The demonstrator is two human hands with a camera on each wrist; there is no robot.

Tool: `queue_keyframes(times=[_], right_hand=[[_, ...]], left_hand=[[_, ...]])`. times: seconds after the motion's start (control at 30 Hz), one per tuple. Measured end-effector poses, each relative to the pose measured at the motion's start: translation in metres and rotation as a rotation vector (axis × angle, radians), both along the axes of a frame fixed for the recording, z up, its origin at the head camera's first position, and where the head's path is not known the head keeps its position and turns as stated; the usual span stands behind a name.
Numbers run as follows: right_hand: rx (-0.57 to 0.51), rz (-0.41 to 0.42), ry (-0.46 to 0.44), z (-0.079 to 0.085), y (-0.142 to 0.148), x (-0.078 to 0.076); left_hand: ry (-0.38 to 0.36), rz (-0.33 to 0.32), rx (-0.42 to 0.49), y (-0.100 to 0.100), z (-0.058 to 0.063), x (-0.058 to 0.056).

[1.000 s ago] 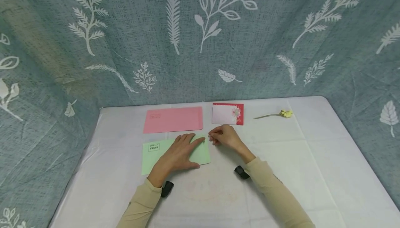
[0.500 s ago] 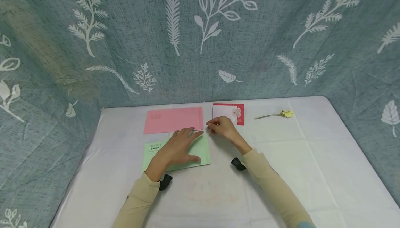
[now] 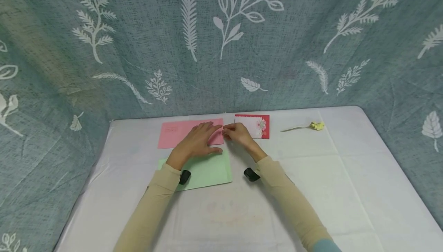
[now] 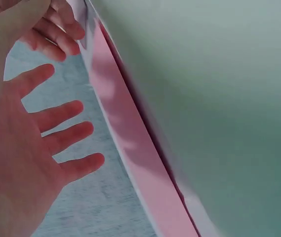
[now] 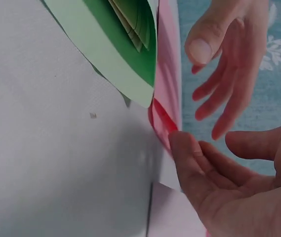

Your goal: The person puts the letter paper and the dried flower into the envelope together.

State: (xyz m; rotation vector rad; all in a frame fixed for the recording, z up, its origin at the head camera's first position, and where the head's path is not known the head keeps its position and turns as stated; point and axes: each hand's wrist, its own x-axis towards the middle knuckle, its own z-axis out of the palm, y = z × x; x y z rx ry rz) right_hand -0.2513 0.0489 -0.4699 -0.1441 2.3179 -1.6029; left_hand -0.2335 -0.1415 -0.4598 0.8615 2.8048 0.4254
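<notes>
A pink envelope (image 3: 169, 138) lies near the table's back edge, a light-green envelope (image 3: 207, 173) in front of it. My left hand (image 3: 198, 140) reaches over both with its fingers spread; in the left wrist view they look apart from the paper. My right hand (image 3: 240, 133) has its fingertips at the pink envelope's right end and seems to pinch its edge. In the right wrist view, red lining shows at that end of the pink envelope (image 5: 166, 74), beside the fingertips. The green envelope's mouth gapes there, with layered paper (image 5: 133, 22) inside.
A red-and-white floral card (image 3: 257, 127) lies right of the pink envelope. Farther right is a thin stem with yellow flowers (image 3: 315, 126). White cloth covers the table (image 3: 311, 190); a teal leaf-patterned curtain (image 3: 194, 87) hangs behind.
Both hands have moved away from me, from the green envelope's right part to the pink envelope's right end. The envelopes, card and flower stay about where they were.
</notes>
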Motion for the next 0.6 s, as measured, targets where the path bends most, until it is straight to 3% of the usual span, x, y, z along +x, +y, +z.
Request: queue_keyframes(times=[0.17,0.33,0.6], right_hand=[[-0.091,0.001,-0.083,-0.006,-0.003,-0.006],[-0.154,-0.018,-0.192,-0.010,-0.004,-0.011],[-0.229,-0.040,-0.234,-0.013,-0.006,-0.016]], left_hand=[[-0.076,0.073,-0.018,-0.004,-0.008,-0.015],[-0.134,0.075,-0.040,-0.004,-0.012,-0.026],[-0.112,0.051,-0.049,-0.001,-0.014,-0.042]])
